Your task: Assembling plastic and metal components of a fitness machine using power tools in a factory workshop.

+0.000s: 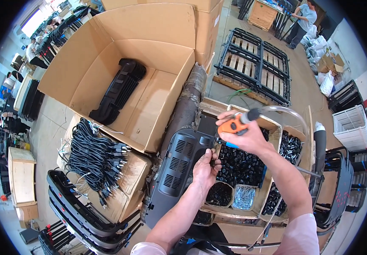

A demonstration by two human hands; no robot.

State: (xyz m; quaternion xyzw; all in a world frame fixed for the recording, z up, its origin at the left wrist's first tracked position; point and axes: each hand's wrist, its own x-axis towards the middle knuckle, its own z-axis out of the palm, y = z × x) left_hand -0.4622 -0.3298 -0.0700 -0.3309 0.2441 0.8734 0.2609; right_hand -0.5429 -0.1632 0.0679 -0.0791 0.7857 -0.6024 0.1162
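**Orange driver over a dark grey panel**

Orange plastic catches the eye first: the right hand is wrapped around an orange power screwdriver with a grey air hose arching away from its rear end. Its fingers are curled tight round the tool body, and the tip points down at the upper right corner of the dark grey plastic panel with louvred vent slots. That panel lies tilted across the work stand, between the cardboard boxes on the left and the parts tray on the right.

The left hand rests at the panel's right edge, just below the tool tip. Its fingers are bent and close together near the edge; whether they pinch a small part I cannot tell.

Crowding the hands from the right, the tray holds compartments of small black plastic pieces and one bin of silver screws. A taped grey roll lies just behind the panel's upper end. To the left, a bundle of black cables sits on a closed carton, and a large open cardboard box holds one long black moulded part. Stacked black frames stand at the lower left. Further back, black racks lie on a wooden pallet, and another person works in the far corner.
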